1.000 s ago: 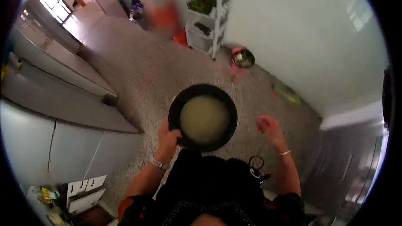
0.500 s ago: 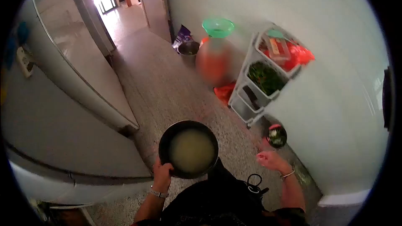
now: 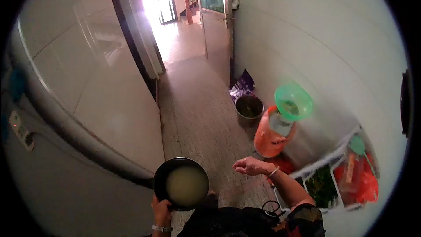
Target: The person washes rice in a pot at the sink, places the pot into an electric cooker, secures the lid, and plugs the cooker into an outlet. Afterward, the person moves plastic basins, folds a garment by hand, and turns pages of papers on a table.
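A dark round pot (image 3: 158,183) holding cloudy, pale yellowish liquid is at the lower middle, close to my body. My left hand (image 3: 162,210) grips its near left side, thumb over the rim. To the right of the pot, my right hand (image 3: 249,166) hovers above the floor, touching nothing; its fingers look loosely curled together, and nothing shows in them. Beyond that hand stand an orange container (image 3: 269,138) and a green plastic basin (image 3: 302,101) on top of it.
A rack (image 3: 342,204) with greens and red bags stands at the lower right. A metal pot (image 3: 249,116) and a purple bag (image 3: 244,85) sit by the right wall. An open door (image 3: 218,39) stands beside the doorway ahead. A power strip (image 3: 19,129) hangs at left.
The view has turned and advanced toward the doorway. The rack and orange container now appear nearer, at the lower right. My left hand still carries the pot; my right hand has moved left in view.
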Available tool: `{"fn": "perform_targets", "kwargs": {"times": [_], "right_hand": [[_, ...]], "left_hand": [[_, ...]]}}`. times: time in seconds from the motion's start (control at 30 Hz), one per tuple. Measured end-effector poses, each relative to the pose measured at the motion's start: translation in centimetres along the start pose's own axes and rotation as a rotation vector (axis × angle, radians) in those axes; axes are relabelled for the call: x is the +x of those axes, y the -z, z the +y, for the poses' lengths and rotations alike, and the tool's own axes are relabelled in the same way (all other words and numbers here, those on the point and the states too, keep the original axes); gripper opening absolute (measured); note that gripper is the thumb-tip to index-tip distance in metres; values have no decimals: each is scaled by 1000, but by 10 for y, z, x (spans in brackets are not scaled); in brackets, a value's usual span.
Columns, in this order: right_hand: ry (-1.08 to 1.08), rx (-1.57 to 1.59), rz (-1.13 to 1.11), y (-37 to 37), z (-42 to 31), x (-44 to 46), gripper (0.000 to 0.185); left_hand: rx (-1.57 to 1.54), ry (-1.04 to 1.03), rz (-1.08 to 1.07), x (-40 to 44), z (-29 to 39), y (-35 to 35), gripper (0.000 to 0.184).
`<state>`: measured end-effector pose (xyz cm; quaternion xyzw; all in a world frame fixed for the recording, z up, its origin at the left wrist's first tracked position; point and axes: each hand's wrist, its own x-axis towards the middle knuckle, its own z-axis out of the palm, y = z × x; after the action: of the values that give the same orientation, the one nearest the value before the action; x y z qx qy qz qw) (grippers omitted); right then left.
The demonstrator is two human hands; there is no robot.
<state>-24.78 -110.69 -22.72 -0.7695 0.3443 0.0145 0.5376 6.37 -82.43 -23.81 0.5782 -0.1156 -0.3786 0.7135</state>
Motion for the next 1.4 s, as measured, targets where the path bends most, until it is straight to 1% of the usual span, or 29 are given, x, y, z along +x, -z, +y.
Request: {"fn": "perform_targets", "kwargs": {"times": [0.03,0.1,0.13,0.2,0.23,0.3,0.33,0.4,0.47,0.53,0.57,0.63,0.7,0.77,0.83,0.87,0.9,0.93,0.97,1.0,1.03,1.07,1.13,1.2,1.23,1.27,1.3,1.37,1.4], "right_hand": [[-46,134,-8,19,-7,28,29],[99,-27,129,57,33,94,24],[170,-114,192,75,65,127,22],[27,-286,155,103,188,186,23],[77,-210,133,116,209,175,20],[-252,-349,79,132,267,171,19],[-411,-357,23,138,283,162,18],[-654,-265,-61,151,295,150,17],[-840,-145,-80,155,288,143,17],[-952,-46,-61,166,279,154,17],[-988,-7,-53,176,275,166,17],[-1030,41,-29,202,269,200,18],[-1033,44,-19,243,270,248,18],[-1001,15,-33,294,274,312,20],[-925,-73,-67,363,276,392,21],[-855,-143,-82,397,276,442,22],[-761,-233,-79,436,271,499,23],[-652,-308,-46,468,254,547,24],[-428,-343,117,504,246,602,19],[-204,-410,269,540,237,658,27],[94,-440,330,571,215,712,26],[14,-346,207,602,155,759,22],[129,-153,201,642,39,833,26],[94,81,94,660,-27,897,37],[106,145,25,674,-64,925,43],[111,204,-49,681,-92,947,49],[69,240,-84,685,-107,971,52],[-14,278,-142,708,-140,1026,60],[-35,276,-164,713,-147,1045,63]], "left_hand": [[-34,-35,2,23,1,-10,60],[30,-22,38,79,-1,-28,60],[55,-11,59,104,-2,-36,61],[-3,33,72,162,7,-67,62],[-50,59,75,187,10,-83,62],[-38,101,28,246,16,-113,65],[-6,119,2,274,23,-122,67],[99,99,48,335,24,-139,71],[103,102,48,381,34,-160,75],[21,126,22,422,58,-201,78],[21,117,16,450,53,-212,77],[25,102,8,507,46,-230,76],[-13,86,-18,562,55,-267,74],[-33,41,-29,612,71,-306,72],[-47,-27,-26,667,91,-348,70],[-17,-27,4,698,87,-351,69],[8,-23,36,731,71,-346,68],[3,-21,51,747,73,-353,68],[-3,-20,67,763,75,-359,67],[-33,-32,64,787,97,-389,67],[-62,-50,59,807,107,-404,66],[-74,-53,73,832,107,-410,67],[-96,-65,85,892,104,-423,67],[-50,-93,67,946,109,-439,69],[-29,-102,59,979,113,-448,70],[-16,-97,47,1009,111,-454,71],[-1,-89,37,1040,110,-462,72],[-2,-57,15,1105,128,-490,74],[-6,-20,12,1123,148,-508,75]]}}
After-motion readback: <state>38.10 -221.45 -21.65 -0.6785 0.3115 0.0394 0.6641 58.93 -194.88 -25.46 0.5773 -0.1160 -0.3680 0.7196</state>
